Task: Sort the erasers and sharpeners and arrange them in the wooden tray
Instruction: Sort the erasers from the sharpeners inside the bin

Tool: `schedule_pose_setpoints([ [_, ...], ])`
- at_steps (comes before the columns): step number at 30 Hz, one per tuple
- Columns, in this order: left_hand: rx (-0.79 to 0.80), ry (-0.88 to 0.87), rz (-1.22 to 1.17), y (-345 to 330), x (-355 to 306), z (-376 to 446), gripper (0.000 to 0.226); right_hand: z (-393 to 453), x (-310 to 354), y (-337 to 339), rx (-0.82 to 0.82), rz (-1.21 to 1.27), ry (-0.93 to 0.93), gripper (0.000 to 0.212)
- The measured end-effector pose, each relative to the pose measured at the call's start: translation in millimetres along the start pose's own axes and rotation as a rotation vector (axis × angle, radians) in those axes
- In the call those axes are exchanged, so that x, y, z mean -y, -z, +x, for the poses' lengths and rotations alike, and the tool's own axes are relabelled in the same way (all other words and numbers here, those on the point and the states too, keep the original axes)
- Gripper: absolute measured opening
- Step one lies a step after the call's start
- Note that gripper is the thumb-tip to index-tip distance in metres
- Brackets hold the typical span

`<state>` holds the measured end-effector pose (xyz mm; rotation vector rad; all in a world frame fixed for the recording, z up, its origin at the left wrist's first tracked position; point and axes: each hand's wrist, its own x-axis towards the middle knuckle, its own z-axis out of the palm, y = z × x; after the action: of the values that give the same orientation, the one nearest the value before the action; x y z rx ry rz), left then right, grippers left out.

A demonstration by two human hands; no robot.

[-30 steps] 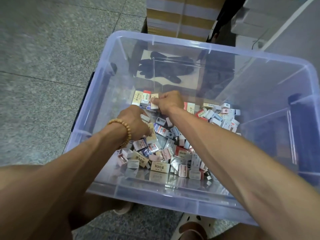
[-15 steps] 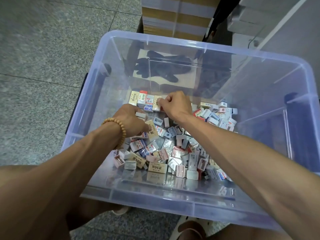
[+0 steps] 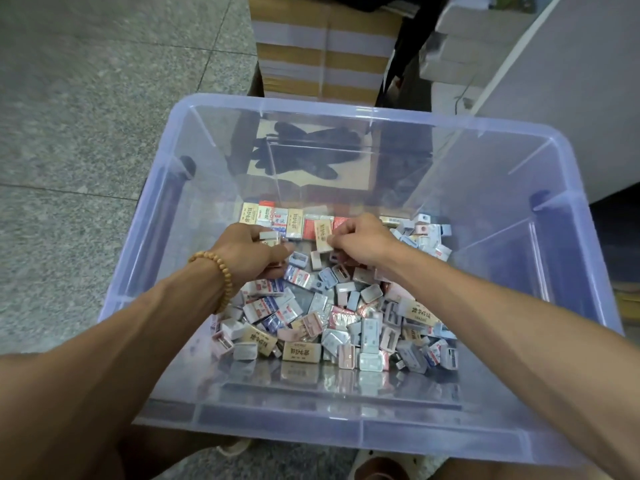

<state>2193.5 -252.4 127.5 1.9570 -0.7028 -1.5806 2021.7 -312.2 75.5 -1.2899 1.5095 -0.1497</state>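
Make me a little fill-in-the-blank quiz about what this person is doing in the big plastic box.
1. The right hand pinches a beige ____.
2. The beaded bracelet is worn on the ____ wrist.
3. The loose pile lies inside a clear ____ bin.
4. A row of erasers is lined along the bin's ____ wall.

Missing words: eraser; left; plastic; far

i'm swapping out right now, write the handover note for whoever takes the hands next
Left hand: grips a small white eraser.
Right hand: pinches a tan paper-wrapped eraser at the row's end.
Where: clear bluish plastic bin holds a lined-up row of wrapped erasers along its far wall, a grey-blue sharpener cluster to the right, and a mixed loose pile nearer.
Done: one partial row.
Left: most of the pile. No wooden tray in view.
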Motion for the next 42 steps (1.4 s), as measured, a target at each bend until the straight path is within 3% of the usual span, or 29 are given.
schedule_pose_setpoints([
  [5,-0.024,0.009,-0.029,1.6,4.7,6.2,0.038,37.8,9.3,-21.0,-0.110,-0.080,-0.002,0.019],
  [9,-0.064,-0.026,0.095,7.4,5.5,13.0,0.022,33.7,12.8,-25.5,-0.210,-0.211,0.104,0.026],
  [11,-0.063,-0.045,0.102,5.3,4.8,16.2,0.014,16.0,15.6,-15.2,-0.117,-0.031,0.131,0.018],
  [14,-0.034,-0.074,0.075,-4.2,3.9,23.4,0.012,-16.7,16.2,-1.0,0.185,0.146,0.109,0.008],
  [18,0.004,-0.110,0.083,-17.0,2.0,33.9,0.016,-22.0,7.6,2.3,0.176,0.137,0.091,0.011],
  [20,-0.049,-0.224,0.242,-19.6,-0.2,39.9,0.017,-15.5,5.3,8.2,0.097,0.079,0.053,0.014],
  [23,-0.170,-0.526,0.757,-18.7,-2.1,52.4,0.018,2.8,-0.8,13.9,-0.049,-0.007,-0.016,0.018],
  [26,-0.129,-0.734,1.110,-22.9,-1.0,67.4,0.029,20.7,-1.0,5.8,-0.102,-0.011,-0.035,0.022],
  [29,-0.120,-0.872,1.367,-26.3,3.4,78.3,0.028,34.6,-1.1,-4.3,-0.210,-0.250,0.029,0.035],
  [31,-0.130,-0.931,1.422,-23.9,6.9,83.8,0.026,35.4,-5.0,-7.4,-0.301,-0.405,0.083,0.037],
  [33,-0.129,-0.944,1.371,-19.5,10.6,88.6,0.026,28.9,-10.6,-6.9,-0.324,-0.438,0.204,0.021],
  [37,-0.107,-1.013,1.333,-16.5,14.5,94.1,0.030,17.8,-17.2,-4.5,-0.186,-0.648,0.515,0.014],
  [42,-0.106,-0.986,1.343,-17.4,14.1,98.9,0.031,25.3,-8.9,-9.5,-0.253,-0.733,0.531,0.011],
])
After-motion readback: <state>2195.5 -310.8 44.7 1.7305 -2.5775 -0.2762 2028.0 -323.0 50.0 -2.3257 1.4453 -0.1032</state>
